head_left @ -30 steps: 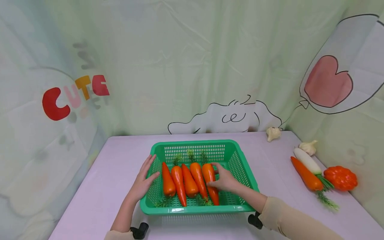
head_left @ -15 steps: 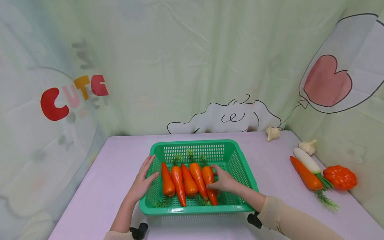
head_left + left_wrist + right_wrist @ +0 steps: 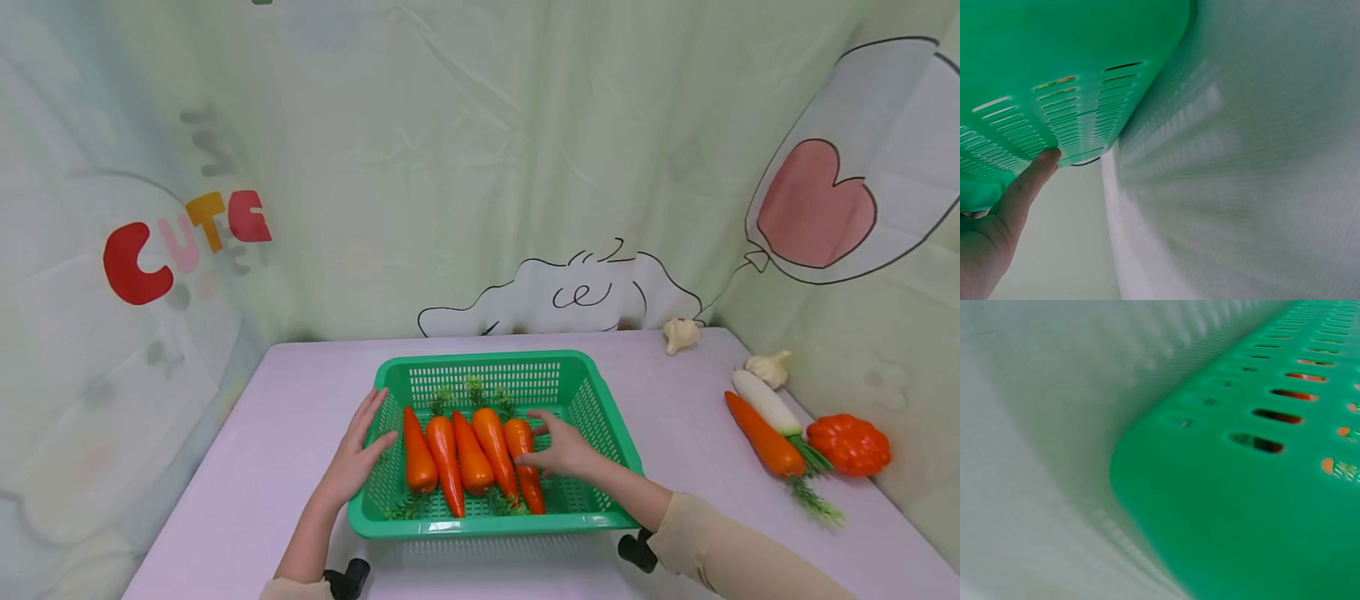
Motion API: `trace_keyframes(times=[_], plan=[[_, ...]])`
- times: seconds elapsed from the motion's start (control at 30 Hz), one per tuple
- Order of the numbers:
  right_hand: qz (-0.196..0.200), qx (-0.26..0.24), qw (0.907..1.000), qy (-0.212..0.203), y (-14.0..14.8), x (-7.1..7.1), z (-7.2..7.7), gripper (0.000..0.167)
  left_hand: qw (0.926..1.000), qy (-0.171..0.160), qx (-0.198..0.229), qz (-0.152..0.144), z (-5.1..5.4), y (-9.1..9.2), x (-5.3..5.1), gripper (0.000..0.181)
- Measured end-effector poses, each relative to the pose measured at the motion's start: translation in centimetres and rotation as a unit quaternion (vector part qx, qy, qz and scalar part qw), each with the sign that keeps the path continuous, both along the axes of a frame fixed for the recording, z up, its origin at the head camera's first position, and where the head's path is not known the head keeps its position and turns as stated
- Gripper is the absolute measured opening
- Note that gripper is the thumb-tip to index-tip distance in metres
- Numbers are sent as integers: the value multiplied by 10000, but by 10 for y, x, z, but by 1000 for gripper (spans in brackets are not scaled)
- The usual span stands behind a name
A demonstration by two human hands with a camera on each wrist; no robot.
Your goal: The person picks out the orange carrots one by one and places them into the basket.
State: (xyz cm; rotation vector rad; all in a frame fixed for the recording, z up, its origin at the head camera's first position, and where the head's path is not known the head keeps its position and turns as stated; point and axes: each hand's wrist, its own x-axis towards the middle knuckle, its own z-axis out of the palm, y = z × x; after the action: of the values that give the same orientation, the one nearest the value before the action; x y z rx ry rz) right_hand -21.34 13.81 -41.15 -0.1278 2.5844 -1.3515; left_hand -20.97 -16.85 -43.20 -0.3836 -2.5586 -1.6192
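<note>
A green plastic basket point(image 3: 495, 527) holds several orange carrots point(image 3: 472, 457), lying side by side with leafy tops at alternating ends. My left hand point(image 3: 358, 454) rests along the basket's left side, fingers straight and thumb extended over the rim. In the left wrist view, a finger of that hand point(image 3: 1013, 209) touches the slotted outer wall. Inside the basket, my right hand point(image 3: 564, 450) is at the rightmost carrot point(image 3: 519, 437), its thumb across the carrot and its other fingers spread near the upper right side. The right wrist view shows only the basket wall point(image 3: 1210, 506), not the hand.
At the table's right side lie another carrot point(image 3: 765, 435), a white radish point(image 3: 767, 402), a red ribbed pumpkin-like vegetable point(image 3: 849, 446) and a garlic bulb point(image 3: 768, 367). A second garlic bulb point(image 3: 681, 335) sits at the back edge. Printed curtains point(image 3: 337, 208) enclose the table point(image 3: 262, 467).
The right hand's fingers have loosened and spread slightly at the rightmost carrot, which has shifted a little left. My left hand stays at the rim.
</note>
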Motion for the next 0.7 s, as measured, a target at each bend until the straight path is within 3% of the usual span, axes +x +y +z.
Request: trace_keyframes(times=[0.43,0.7], plan=[[280,-601,9971,371,15,7,14,72,10000,-18,-36,28,0,0,0,62],[529,-269,9934,981,34,11,25,75,10000,-22,-62,32,-2,-1,-1,61]])
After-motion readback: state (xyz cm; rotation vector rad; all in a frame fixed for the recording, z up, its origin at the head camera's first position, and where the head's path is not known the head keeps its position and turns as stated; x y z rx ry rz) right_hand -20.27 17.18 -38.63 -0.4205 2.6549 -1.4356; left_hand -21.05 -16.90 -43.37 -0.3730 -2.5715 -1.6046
